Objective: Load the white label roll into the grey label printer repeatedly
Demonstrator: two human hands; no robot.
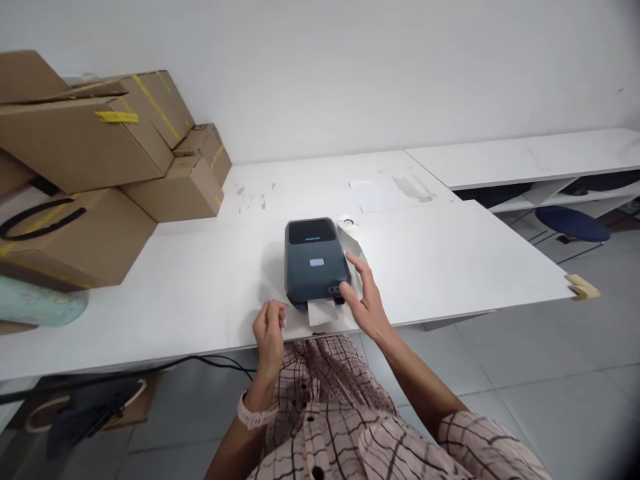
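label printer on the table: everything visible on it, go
The label printer is a dark grey, plastic-looking box with rounded corners, a dark window on top and a small pale badge mid-lid. It sits flat near the white table's front edge, lid closed. White paper protrudes from its front slot. The right hand touches its front right corner.

Bare tabletop (pixel 450 260) right of printer (pixel 315 261); boxes (pixel 100 173) crowding left.
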